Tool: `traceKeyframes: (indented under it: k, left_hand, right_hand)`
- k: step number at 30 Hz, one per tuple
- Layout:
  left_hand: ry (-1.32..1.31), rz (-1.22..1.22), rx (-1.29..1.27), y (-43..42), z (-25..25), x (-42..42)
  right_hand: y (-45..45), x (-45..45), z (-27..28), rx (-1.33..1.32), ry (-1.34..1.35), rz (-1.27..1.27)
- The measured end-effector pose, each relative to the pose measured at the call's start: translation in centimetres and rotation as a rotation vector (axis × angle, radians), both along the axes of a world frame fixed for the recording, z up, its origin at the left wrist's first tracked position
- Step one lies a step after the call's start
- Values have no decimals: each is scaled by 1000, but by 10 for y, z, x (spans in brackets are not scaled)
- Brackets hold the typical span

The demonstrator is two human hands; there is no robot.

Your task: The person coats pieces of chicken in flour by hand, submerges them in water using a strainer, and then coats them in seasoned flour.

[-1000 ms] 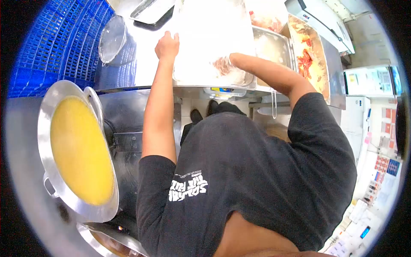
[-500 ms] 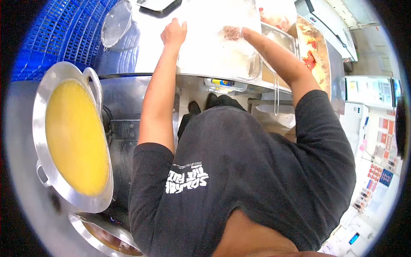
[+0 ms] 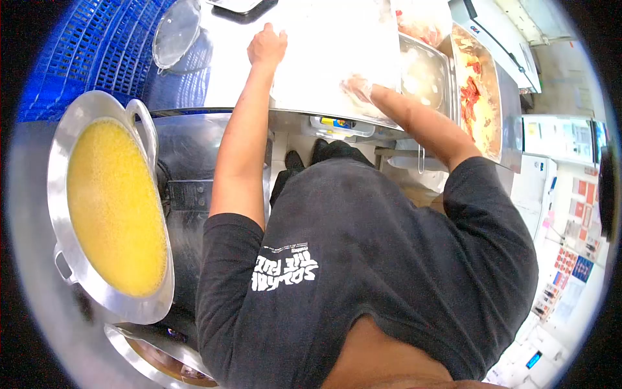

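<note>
My left hand point(image 3: 267, 47) is bare, its fingers curled at the left side of a broad white surface point(image 3: 317, 65), which looks like a large tray washed out by glare. Whether the fingers grip its rim is lost in the brightness. My right hand point(image 3: 358, 89), in a clear thin glove, is low over the near right part of that surface. Glare and motion smear its fingers, so I cannot see if anything is in them. Just right of it sits a metal pan point(image 3: 424, 71) of cloudy liquid with pale bits.
Left stands a large metal wok point(image 3: 58, 168) of yellow liquid, with another pot point(image 3: 123, 340) below it. A mesh strainer point(image 3: 176, 35) lies by the blue crates point(image 3: 84, 58). At right are a container with red and yellowish food point(image 3: 472, 97) and a bagged reddish food point(image 3: 421, 23).
My right hand has moved down toward the near edge of the white surface. More of the metal pan at right now shows. My left hand has shifted slightly right.
</note>
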State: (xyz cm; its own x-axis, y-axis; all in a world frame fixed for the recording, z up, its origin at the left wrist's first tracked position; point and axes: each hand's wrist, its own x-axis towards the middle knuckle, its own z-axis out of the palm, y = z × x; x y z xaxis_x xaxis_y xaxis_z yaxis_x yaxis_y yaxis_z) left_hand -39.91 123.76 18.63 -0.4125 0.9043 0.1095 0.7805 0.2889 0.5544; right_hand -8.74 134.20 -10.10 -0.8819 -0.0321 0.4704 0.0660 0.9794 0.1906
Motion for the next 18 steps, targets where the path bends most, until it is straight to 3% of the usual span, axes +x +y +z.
traceKeyframes:
  k: [3,5,7,9,11,15,18]
  left_hand:
    - [-3,-4,-13,-4,0,2]
    - [5,-3,-22,-3,3,2]
    - [4,2,-29,-2,1,3]
    - [13,9,-27,-1,0,0]
    - [32,5,-25,-3,1,1]
    - [10,10,-17,-6,5,1]
    - [8,14,-15,-5,6,4]
  right_hand:
    - [-42,-41,172,-58,-268,-235]
    - [-42,-93,215,-442,-740,-609]
    - [-44,-114,212,-585,-844,-799]
    - [-57,-123,179,-473,-589,-794]
    - [-44,-130,141,-416,-636,-693]
    - [-57,-117,165,-671,-755,-454]
    - [-76,-108,168,-680,-801,-391]
